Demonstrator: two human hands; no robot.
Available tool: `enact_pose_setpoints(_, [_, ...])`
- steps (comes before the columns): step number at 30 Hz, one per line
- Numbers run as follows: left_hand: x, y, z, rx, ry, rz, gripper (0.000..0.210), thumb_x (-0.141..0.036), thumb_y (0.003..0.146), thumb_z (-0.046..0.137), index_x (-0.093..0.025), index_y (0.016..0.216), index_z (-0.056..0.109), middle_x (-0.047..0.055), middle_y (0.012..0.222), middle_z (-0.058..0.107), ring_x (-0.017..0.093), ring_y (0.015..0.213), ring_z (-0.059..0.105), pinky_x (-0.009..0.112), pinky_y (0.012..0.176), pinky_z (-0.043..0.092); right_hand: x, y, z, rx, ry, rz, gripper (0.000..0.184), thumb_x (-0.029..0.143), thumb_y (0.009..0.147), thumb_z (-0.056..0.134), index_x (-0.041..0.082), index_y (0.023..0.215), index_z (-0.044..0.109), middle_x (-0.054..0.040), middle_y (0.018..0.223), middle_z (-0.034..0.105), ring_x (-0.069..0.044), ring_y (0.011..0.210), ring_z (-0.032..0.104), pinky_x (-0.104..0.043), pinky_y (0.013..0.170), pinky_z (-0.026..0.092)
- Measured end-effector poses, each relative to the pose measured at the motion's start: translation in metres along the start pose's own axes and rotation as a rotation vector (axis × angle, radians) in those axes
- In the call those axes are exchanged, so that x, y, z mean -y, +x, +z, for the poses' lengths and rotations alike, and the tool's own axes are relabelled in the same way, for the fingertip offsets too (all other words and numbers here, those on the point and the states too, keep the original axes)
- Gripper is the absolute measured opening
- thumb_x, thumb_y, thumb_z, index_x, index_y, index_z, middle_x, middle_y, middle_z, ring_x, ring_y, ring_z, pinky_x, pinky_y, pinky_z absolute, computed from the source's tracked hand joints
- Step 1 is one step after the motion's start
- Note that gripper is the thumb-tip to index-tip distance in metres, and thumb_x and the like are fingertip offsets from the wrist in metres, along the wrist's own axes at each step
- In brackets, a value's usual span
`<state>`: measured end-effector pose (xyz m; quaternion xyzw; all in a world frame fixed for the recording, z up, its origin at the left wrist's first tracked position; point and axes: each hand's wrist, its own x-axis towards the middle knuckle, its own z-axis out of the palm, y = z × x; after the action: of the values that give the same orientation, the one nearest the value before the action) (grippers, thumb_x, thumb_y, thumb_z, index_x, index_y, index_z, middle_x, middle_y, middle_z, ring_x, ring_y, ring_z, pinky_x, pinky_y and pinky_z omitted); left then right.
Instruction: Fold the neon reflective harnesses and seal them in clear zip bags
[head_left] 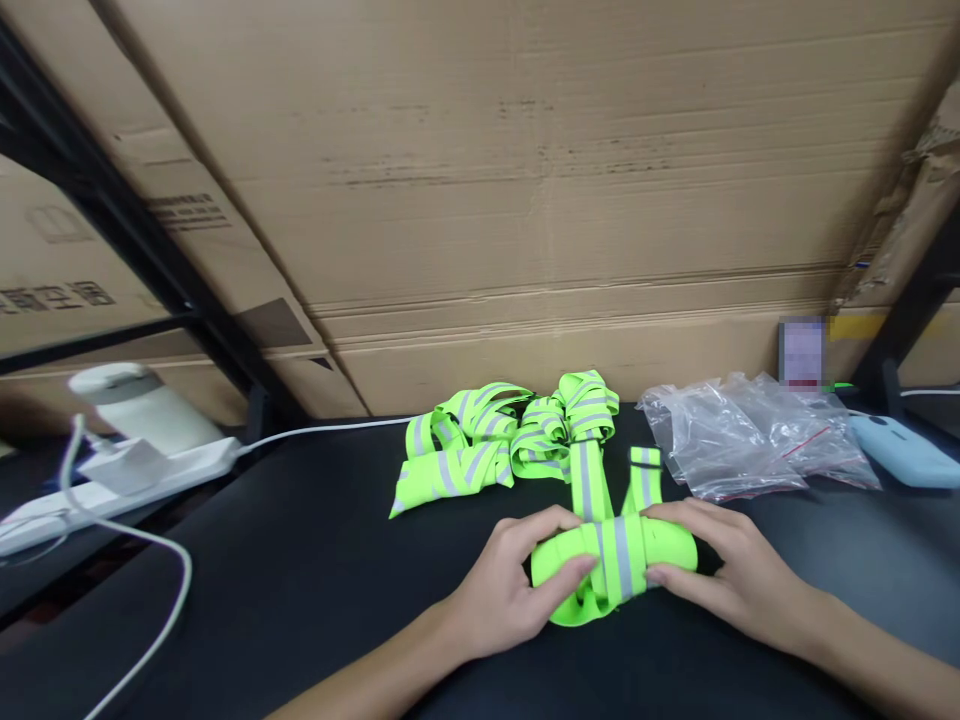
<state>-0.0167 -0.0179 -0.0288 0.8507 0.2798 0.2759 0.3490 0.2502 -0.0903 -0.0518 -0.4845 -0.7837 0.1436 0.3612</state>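
Note:
Between my two hands lies a rolled neon-yellow reflective strap (621, 557) with grey stripes. My left hand (517, 580) is closed on the left end of the roll, thumb in front and fingers behind. On the right end, my right hand (731, 565) grips it the same way. Two strap ends reach up from the roll, and the right one carries a black buckle (645, 458). Just behind, more bundled reflective straps (480, 440) lie in a heap, one touching the long strap end.
Clear plastic bags (750, 440) lie at the back right, beside a light blue phone-like object (904, 450). To the left are a white power strip (120, 490), a cable (176, 600) and a pale bottle (150, 410). Cardboard (562, 200) walls the black table's back.

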Motion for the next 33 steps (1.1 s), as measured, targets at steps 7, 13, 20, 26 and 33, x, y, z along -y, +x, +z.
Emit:
enact_pose_setpoints(7, [-0.003, 0.005, 0.005, 0.005, -0.235, -0.134, 0.035, -0.046, 0.096, 0.058, -0.014, 0.083, 0.064, 0.000, 0.073, 0.058, 0.013, 0.068, 0.051, 0.022, 0.063, 0.042, 0.012, -0.001, -0.001, 0.047, 0.082, 0.049, 0.029, 0.034, 0.100, 0.058, 0.028, 0.128, 0.058, -0.0021, 0.115, 0.073, -0.019, 0.094, 0.073, -0.026, 0.085, 0.059])
enact_pose_setpoints(13, [-0.003, 0.002, 0.008, 0.006, -0.270, -0.105, 0.036, -0.048, 0.097, 0.057, -0.015, 0.086, 0.062, 0.001, 0.075, 0.056, 0.013, 0.068, 0.050, 0.023, 0.064, 0.042, 0.011, 0.004, 0.001, 0.036, 0.127, 0.032, 0.017, 0.030, 0.099, 0.059, 0.025, 0.114, 0.059, -0.0068, 0.118, 0.068, -0.022, 0.109, 0.067, -0.031, 0.094, 0.055])
enact_pose_setpoints(20, [0.005, 0.006, 0.000, 0.063, -0.137, 0.218, 0.050, -0.047, 0.107, 0.033, -0.014, 0.093, 0.068, 0.010, 0.091, 0.066, 0.021, 0.086, 0.058, 0.034, 0.081, 0.048, 0.009, 0.000, 0.000, 0.062, 0.108, 0.037, 0.021, 0.027, 0.098, 0.058, 0.023, 0.118, 0.057, -0.0063, 0.110, 0.070, -0.021, 0.099, 0.069, -0.028, 0.083, 0.057])
enact_pose_setpoints(26, [0.019, 0.022, -0.003, -0.151, 0.212, 0.474, 0.031, -0.019, 0.102, 0.046, -0.016, 0.079, 0.065, 0.007, 0.082, 0.065, 0.018, 0.078, 0.056, 0.032, 0.074, 0.045, 0.012, 0.004, -0.005, 0.178, 0.173, -0.062, 0.034, 0.026, 0.103, 0.050, 0.028, 0.137, 0.057, -0.0061, 0.115, 0.069, -0.019, 0.100, 0.066, -0.029, 0.088, 0.053])
enact_pose_setpoints(33, [0.013, 0.039, 0.019, -0.296, 0.458, 0.189, 0.045, -0.050, 0.086, 0.070, -0.015, 0.112, 0.061, 0.008, 0.097, 0.066, 0.026, 0.090, 0.062, 0.039, 0.079, 0.049, 0.015, 0.009, -0.009, 0.260, 0.303, -0.096, 0.034, 0.021, 0.104, 0.046, 0.027, 0.135, 0.061, -0.0060, 0.116, 0.067, -0.017, 0.103, 0.063, -0.028, 0.091, 0.050])
